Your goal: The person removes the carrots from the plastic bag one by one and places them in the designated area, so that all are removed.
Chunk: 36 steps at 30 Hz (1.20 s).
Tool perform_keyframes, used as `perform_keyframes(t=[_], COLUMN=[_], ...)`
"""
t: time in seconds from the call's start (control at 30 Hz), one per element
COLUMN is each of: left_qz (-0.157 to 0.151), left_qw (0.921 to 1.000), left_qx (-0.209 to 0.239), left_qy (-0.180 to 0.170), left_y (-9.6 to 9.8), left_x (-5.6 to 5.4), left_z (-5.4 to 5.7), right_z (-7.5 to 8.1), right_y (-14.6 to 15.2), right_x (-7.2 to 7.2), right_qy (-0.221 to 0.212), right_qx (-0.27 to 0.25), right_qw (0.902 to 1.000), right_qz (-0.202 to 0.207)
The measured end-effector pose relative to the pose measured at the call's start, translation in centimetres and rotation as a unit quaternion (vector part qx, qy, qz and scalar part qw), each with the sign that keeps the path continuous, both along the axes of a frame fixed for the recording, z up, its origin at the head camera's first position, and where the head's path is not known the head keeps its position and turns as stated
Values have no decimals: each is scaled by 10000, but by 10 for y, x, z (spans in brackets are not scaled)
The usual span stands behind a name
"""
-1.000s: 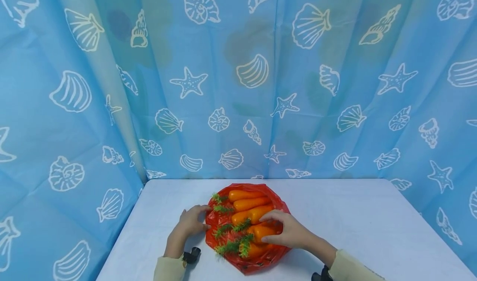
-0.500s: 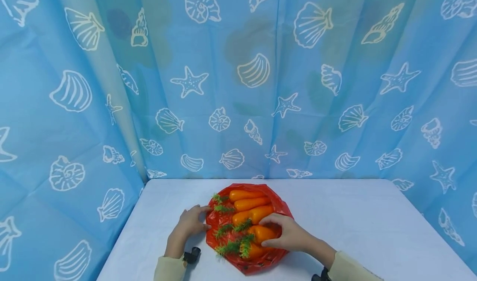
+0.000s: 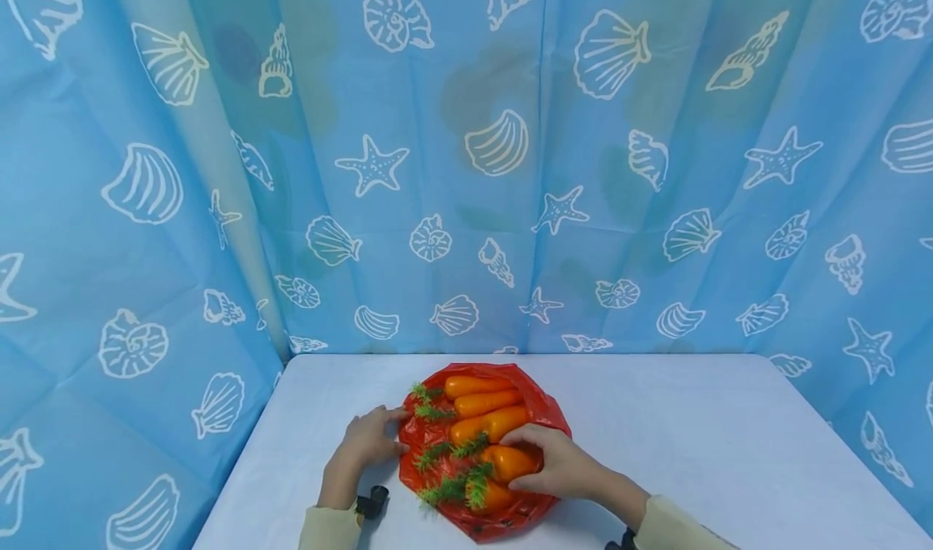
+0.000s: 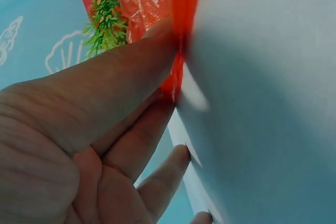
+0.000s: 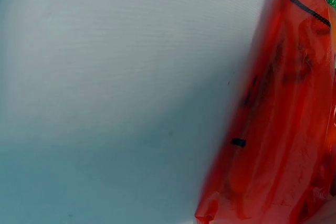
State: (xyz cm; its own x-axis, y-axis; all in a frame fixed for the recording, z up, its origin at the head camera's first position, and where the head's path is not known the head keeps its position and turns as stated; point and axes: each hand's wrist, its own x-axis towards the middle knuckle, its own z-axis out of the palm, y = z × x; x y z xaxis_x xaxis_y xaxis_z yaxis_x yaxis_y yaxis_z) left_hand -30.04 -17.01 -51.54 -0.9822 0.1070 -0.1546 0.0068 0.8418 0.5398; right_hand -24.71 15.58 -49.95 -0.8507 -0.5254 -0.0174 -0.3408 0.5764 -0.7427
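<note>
Several orange carrots with green leafy tops lie side by side in a red plastic bag, spread wide on the white table. At the bag's left side, my left hand pinches its edge; the left wrist view shows the red plastic between thumb and fingertips. My right hand reaches over the right side, thumb and fingers around the thick end of one carrot near the front. In the right wrist view the bag's outer wall fills the right side and hides most of that hand.
The white table extends left and right of the bag. Behind and to the left hangs a blue curtain printed with white shells and starfish. A small black camera is strapped to the left wrist.
The bag and carrots have shifted slightly left. My right hand has moved a little left and nearer, along with the carrot between its fingers. My left hand keeps its place at the bag's edge.
</note>
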Motion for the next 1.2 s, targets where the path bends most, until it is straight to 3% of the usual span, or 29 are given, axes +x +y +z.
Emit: perform_keyframes(t=[0.17, 0.3, 0.47, 0.57, 0.67, 0.87, 1.0, 1.2], left_qz=[82, -128, -295, -384, -506, -616, -789, -852], left_qw=[9999, 9998, 9981, 9948, 9928, 9960, 9954, 9956], left_qx=[-85, -39, 433, 820, 930, 603, 461, 383], left_qy=[17, 133, 312, 472, 552, 251, 295, 53], left_y=[-5, -8, -8, -8, -8, -6, -6, -6], left_x=[1, 1, -1, -3, -4, -4, -5, -5], left_z=[3, 1, 0, 0, 0, -4, -5, -4], right_z=[2, 2, 5, 9, 13, 21, 25, 33], right_y=[-6, -9, -11, -14, -17, -20, -23, -28], right_x=[-1, -1, 0, 0, -1, -1, -1, -2], right_qy=[320, 413, 425, 403, 281, 196, 312, 424], right_qx=[556, 713, 826, 742, 501, 317, 127, -113], right_qw=[9978, 9964, 9953, 9960, 9979, 9986, 9987, 9989], right_qz=[134, 194, 274, 298, 303, 382, 380, 169])
